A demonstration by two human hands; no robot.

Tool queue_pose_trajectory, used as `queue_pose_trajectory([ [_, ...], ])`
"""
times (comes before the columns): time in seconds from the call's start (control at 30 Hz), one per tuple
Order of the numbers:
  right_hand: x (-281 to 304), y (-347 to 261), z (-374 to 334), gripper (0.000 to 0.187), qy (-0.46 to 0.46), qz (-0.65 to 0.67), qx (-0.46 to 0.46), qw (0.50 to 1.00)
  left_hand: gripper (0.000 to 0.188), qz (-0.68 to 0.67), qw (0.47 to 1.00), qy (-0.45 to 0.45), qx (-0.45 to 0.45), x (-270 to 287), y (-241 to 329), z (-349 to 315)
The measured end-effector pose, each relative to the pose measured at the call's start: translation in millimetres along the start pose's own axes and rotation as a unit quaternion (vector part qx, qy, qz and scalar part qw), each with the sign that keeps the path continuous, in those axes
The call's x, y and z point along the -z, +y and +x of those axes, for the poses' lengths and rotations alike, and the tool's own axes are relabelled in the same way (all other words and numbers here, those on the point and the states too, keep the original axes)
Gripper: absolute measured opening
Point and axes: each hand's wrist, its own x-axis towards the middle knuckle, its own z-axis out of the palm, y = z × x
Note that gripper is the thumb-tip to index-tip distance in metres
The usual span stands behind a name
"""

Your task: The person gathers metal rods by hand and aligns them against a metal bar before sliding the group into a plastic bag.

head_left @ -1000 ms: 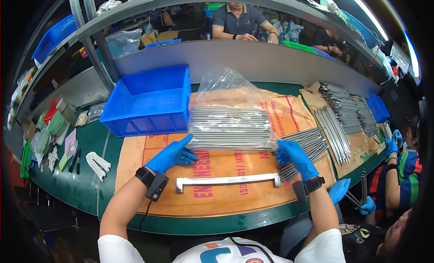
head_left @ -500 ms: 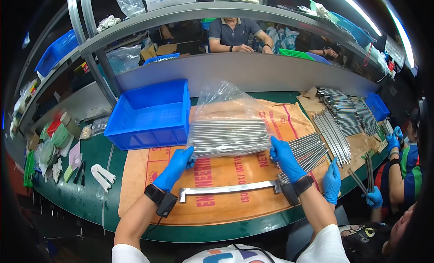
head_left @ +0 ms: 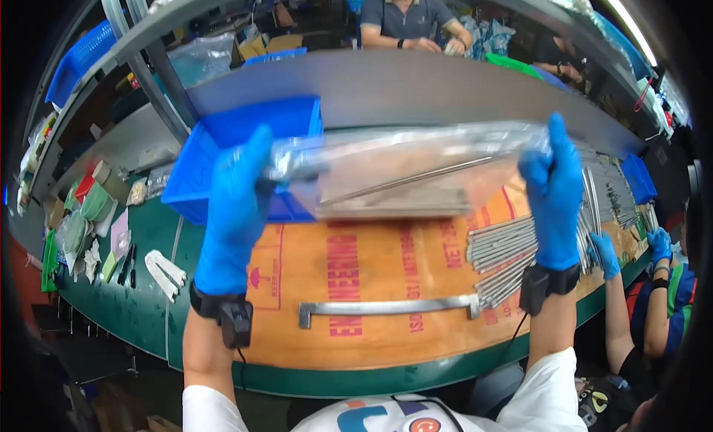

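Raised above the table is a clear plastic bag (head_left: 438, 139), its top edge stretched between my two blue-gloved hands. My left hand (head_left: 238, 202) is closed on one upper corner, in front of the blue bin (head_left: 186, 198); my right hand (head_left: 553, 198) grips the opposite corner. Thin metal rods (head_left: 401, 203) lie bunched low in the bag, blurred, and one rod (head_left: 416, 181) slants above them. On the brown printed sheet (head_left: 297, 343) below lies a flat metal bar (head_left: 390, 307) with bent ends. Loose metal rods (head_left: 505, 243) fan out near my right forearm.
More rods (head_left: 613, 202) and a small blue bin (head_left: 639, 178) are at the far right. A co-worker's gloved hand (head_left: 606, 255) is beside them. White tweezer-shaped strips (head_left: 165, 275) and black pens (head_left: 128, 265) lie at left. A grey partition (head_left: 371, 90) stands behind.
Both hands have risen and moved farther apart, lifting the bag by its top corners. The rods, earlier lying flat across the bag, now sit low in it. The view has shifted slightly.
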Motion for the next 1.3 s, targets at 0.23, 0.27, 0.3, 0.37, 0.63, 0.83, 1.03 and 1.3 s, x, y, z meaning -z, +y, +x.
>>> queue_pose_trajectory([
  [0.23,23.7,-2.3,-4.5,0.042,0.041,0.095,-0.059,0.993,0.035,0.023,0.996,0.006,-0.085,-39.1,6.2,28.8],
  [0.27,25.8,-4.5,-7.4,0.041,0.047,0.126,-0.079,0.988,0.035,0.021,0.996,0.006,-0.087,-39.7,6.2,27.0],
  [0.3,27.6,-5.0,-11.3,0.04,0.055,0.157,-0.1,0.981,0.036,0.025,0.996,-0.006,-0.086,-39.4,3.6,24.6],
  [0.37,27.8,-6.6,-19.7,0.039,0.055,0.157,-0.104,0.981,0.036,0.035,0.995,-0.029,-0.087,-38.8,0.4,18.7],
  [0.63,30.8,-51.6,-44.6,0.035,0.034,0.061,-0.039,0.997,0.023,0.122,0.963,-0.018,-0.239,-41.3,28.4,-10.5],
  [0.83,10.7,-77.4,-16.3,0.033,-0.045,-0.035,0.046,0.997,0.028,0.05,0.951,-0.048,-0.3,-55.9,85.6,5.0],
  [1.03,22.4,65.7,-127.1,0.062,-0.277,-0.368,-0.017,0.887,0.031,0.174,0.968,0.087,-0.159,30.1,-11.9,-46.9],
  [1.3,30.2,112.9,-171.6,0.062,-0.319,-0.636,0.0,0.702,0.05,0.134,0.839,0.372,-0.374,104.0,122.9,-101.8],
])
